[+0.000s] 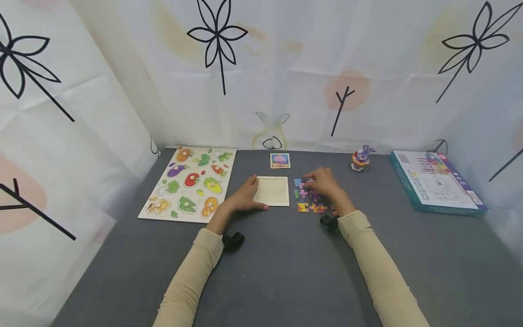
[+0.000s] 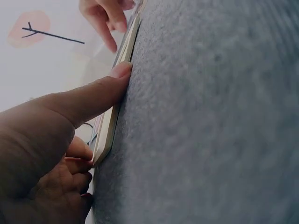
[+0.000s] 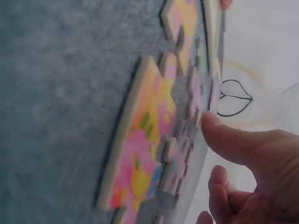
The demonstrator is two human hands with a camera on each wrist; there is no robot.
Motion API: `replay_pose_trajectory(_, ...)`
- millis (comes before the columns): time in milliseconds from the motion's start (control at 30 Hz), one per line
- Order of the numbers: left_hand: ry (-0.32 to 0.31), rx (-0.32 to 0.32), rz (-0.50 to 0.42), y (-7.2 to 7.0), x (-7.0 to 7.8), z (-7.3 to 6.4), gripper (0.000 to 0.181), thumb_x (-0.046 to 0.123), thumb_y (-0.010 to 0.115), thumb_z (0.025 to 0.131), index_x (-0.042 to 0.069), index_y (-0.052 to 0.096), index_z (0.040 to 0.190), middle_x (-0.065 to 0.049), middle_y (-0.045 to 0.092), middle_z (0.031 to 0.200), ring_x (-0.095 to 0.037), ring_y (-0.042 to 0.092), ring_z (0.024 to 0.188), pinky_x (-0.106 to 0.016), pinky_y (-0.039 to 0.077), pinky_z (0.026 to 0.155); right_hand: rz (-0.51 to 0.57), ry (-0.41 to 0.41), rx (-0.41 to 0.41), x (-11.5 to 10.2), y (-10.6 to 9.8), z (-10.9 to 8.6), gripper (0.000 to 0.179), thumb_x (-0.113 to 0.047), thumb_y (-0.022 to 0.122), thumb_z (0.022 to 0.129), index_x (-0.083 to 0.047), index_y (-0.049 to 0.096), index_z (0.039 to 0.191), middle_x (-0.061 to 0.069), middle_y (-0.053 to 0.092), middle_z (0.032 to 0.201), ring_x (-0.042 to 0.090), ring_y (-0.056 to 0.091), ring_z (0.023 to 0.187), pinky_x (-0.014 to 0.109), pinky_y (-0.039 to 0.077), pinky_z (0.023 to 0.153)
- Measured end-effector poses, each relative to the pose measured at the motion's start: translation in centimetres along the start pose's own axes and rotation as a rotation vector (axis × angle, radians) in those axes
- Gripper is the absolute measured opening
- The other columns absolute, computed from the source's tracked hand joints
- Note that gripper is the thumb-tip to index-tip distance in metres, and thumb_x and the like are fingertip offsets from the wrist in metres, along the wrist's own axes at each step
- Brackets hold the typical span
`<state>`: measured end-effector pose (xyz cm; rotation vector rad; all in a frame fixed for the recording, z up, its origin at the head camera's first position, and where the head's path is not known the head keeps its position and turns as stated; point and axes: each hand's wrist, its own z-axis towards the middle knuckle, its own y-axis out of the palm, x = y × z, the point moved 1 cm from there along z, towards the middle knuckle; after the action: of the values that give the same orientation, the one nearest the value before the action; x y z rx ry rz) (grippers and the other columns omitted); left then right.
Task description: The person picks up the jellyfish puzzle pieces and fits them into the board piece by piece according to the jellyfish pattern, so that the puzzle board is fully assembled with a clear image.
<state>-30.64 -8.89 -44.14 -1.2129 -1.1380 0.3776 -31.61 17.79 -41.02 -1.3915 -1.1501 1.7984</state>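
A shallow square wooden puzzle tray [image 1: 271, 191] lies on the grey table. My left hand [image 1: 244, 196] holds it at its left side, thumb along the near edge and fingers at the far left corner. In the left wrist view the thumb [image 2: 100, 93] presses against the tray's side. Colourful jigsaw pieces [image 1: 303, 207] are laid out in loose rows to the right of the tray. Over their far rows reaches my right hand [image 1: 323, 182], its fingertips down at the pieces. In the right wrist view its thumb tip overlaps a small pinkish piece [image 3: 194, 95], and no piece shows in its grasp.
A small picture card [image 1: 279, 161] lies beyond the tray. On the left is a board of vegetable shapes [image 1: 184, 188]. A small purple-and-orange figurine [image 1: 360, 159] stands at the back, and a teal-edged box [image 1: 437, 181] lies at right. Patterned white cloth [image 1: 286, 91] hangs behind.
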Motion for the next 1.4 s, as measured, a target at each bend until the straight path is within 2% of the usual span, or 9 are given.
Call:
replay_pose_trajectory(100, -0.001, 0.005, -0.012, 0.1, 0.2, 0.1, 0.107, 0.044, 0.072, 0.076, -0.009, 0.009, 0.144, -0.023, 0.009, 0.152, -0.035, 0.011, 0.141, -0.045, 0.019, 0.113, -0.022, 0.011, -0.008, 0.1, 0.5, 0.5, 0.031, -0.015, 0.070, 0.079, -0.003, 0.068, 0.108, 0.001, 0.047, 0.048, 0.021, 0.043, 0.065, 0.046, 0.030, 0.089)
replay_pose_trajectory(233, -0.015, 0.007, -0.060, 0.2, 0.4, 0.1, 0.109, 0.042, 0.074, 0.074, -0.008, 0.008, 0.144, -0.022, 0.006, 0.153, -0.035, 0.010, 0.142, -0.046, 0.018, 0.113, 0.016, 0.084, -0.023, 0.5, 0.8, 1.0, 0.031, -0.017, 0.071, 0.079, -0.006, 0.069, 0.108, 0.003, 0.050, 0.053, 0.020, 0.045, 0.063, 0.037, 0.037, 0.075)
replay_pose_trajectory(400, -0.057, 0.016, -0.065, 0.1, 0.2, -0.1, 0.108, 0.042, 0.074, 0.074, -0.009, 0.009, 0.144, -0.022, 0.006, 0.153, -0.033, 0.008, 0.142, -0.046, 0.015, 0.114, 0.078, 0.126, -0.020, 0.5, 1.0, 1.3, 0.032, -0.017, 0.073, 0.078, -0.004, 0.070, 0.107, 0.001, 0.046, 0.057, 0.014, 0.038, 0.057, 0.026, 0.030, 0.056)
replay_pose_trajectory(667, -0.076, 0.030, -0.083, 0.0, -0.5, -0.1, 0.108, 0.047, 0.072, 0.074, -0.006, 0.010, 0.145, -0.020, 0.009, 0.153, -0.035, 0.010, 0.142, -0.047, 0.015, 0.113, 0.176, -0.008, -0.013, -4.0, 2.5, 2.5, 0.031, -0.017, 0.074, 0.076, 0.000, 0.070, 0.102, -0.002, 0.036, 0.058, 0.012, 0.033, 0.054, 0.024, 0.029, 0.053)
replay_pose_trajectory(767, -0.044, 0.047, -0.134, 0.2, -0.9, 0.1, 0.113, 0.055, 0.071, 0.071, -0.003, 0.009, 0.146, -0.018, 0.009, 0.154, -0.033, 0.010, 0.142, -0.047, 0.014, 0.114, 0.190, -0.004, -0.024, -5.7, 3.9, 3.2, 0.031, -0.018, 0.075, 0.076, -0.003, 0.071, 0.102, -0.001, 0.037, 0.057, 0.012, 0.031, 0.053, 0.023, 0.027, 0.049)
replay_pose_trajectory(867, -0.014, 0.051, -0.173, 0.3, -1.1, 0.1, 0.116, 0.058, 0.071, 0.068, -0.003, 0.010, 0.146, -0.018, 0.009, 0.154, -0.033, 0.009, 0.142, -0.048, 0.011, 0.114, 0.161, 0.065, -0.026, -6.6, 5.0, 3.7, 0.031, -0.022, 0.075, 0.076, -0.009, 0.071, 0.104, 0.001, 0.046, 0.062, 0.013, 0.037, 0.056, 0.023, 0.030, 0.051)
replay_pose_trajectory(1167, -0.005, 0.046, -0.105, 0.4, -0.2, -0.2, 0.105, 0.041, 0.073, 0.075, -0.005, 0.012, 0.145, -0.020, 0.010, 0.153, -0.033, 0.009, 0.142, -0.051, 0.011, 0.113, 0.171, 0.129, 0.001, -7.5, 5.9, 4.2, 0.027, -0.025, 0.072, 0.078, -0.017, 0.073, 0.104, 0.006, 0.058, 0.070, 0.018, 0.045, 0.063, 0.031, 0.032, 0.067)
replay_pose_trajectory(1267, -0.009, 0.041, -0.112, 0.5, -0.3, 0.0, 0.105, 0.041, 0.073, 0.075, -0.005, 0.010, 0.146, -0.021, 0.008, 0.153, -0.033, 0.007, 0.142, -0.050, 0.011, 0.114, 0.180, 0.117, -0.003, -7.5, 5.7, 4.3, 0.030, -0.025, 0.073, 0.078, -0.015, 0.071, 0.107, 0.006, 0.058, 0.072, 0.017, 0.044, 0.063, 0.029, 0.033, 0.064)
replay_pose_trajectory(1400, -0.029, 0.035, -0.112, 0.5, -0.7, 0.0, 0.106, 0.042, 0.073, 0.075, -0.003, 0.009, 0.146, -0.019, 0.005, 0.154, -0.031, 0.005, 0.143, -0.049, 0.009, 0.114, 0.259, 0.072, -0.006, -6.4, 4.5, 4.0, 0.033, -0.022, 0.070, 0.082, -0.009, 0.068, 0.112, 0.000, 0.046, 0.060, 0.012, 0.036, 0.053, 0.024, 0.030, 0.051)
